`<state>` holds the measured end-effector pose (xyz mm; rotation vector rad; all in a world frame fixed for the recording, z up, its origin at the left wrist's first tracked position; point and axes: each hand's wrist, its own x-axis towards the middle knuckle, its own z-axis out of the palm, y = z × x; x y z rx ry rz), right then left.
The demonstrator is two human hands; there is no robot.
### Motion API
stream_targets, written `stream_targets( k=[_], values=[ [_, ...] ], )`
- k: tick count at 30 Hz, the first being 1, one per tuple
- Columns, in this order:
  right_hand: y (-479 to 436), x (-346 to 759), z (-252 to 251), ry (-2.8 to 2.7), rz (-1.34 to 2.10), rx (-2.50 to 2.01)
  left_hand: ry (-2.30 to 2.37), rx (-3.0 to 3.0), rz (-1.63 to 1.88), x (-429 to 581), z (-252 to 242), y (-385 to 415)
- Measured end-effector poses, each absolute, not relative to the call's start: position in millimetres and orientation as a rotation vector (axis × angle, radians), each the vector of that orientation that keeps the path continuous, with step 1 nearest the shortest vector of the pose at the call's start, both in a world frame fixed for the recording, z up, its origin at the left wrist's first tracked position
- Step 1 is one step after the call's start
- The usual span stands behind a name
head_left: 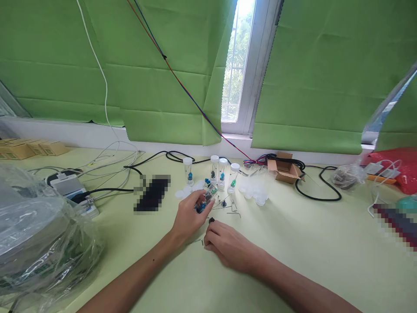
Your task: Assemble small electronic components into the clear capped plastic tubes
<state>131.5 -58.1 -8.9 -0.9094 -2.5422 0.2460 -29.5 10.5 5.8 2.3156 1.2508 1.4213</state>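
Note:
My left hand (191, 214) reaches over a small pile of blue parts (201, 208), its thumb and fingers curved and apart. Beside its fingertips lies a clear tube with a green piece (212, 191). My right hand (230, 244) rests on the table with its fingers curled, and a small black part (211, 220) pokes out at the top of them. What else those fingers cover is hidden. An L-shaped hex key (202, 242) lies between my wrists. More thin hex keys (233, 213) and a dark blue piece (223, 203) lie beyond my right hand.
Several clear tubes with white caps (235, 167) stand behind my hands, with coloured pieces inside. White caps (259, 201) lie to their right. An open cardboard box (284, 169) and black cable (325, 199) are at the back. A plastic-wrapped spool (35, 234) and power strip (70, 187) stand left.

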Motion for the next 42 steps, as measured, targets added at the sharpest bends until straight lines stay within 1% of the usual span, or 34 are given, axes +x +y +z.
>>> stream_targets(
  k=[10, 20, 28, 36, 42],
  values=[
    [-60.8, 119.7, -12.0, -2.385, 0.337, -1.055, 1.263, 2.294, 1.397, -28.3, 6.8, 7.8],
    [-58.6, 121.0, -15.9, -2.417, 0.264, -0.976, 1.244, 2.303, 1.4, -28.0, 8.9, 6.7],
    [-62.2, 123.5, -11.3, -2.355, 0.351, -0.993, 1.247, 2.298, 1.416, -28.0, 9.6, 6.3],
    [-60.8, 121.2, -11.1, -2.491, 0.221, -1.027, 1.25, 2.299, 1.419, -28.1, 8.6, 6.1],
    [-57.1, 120.1, -12.5, -2.638, -0.094, -1.009, 1.243, 2.315, 1.422, -27.9, 7.8, 7.6]
  ],
)
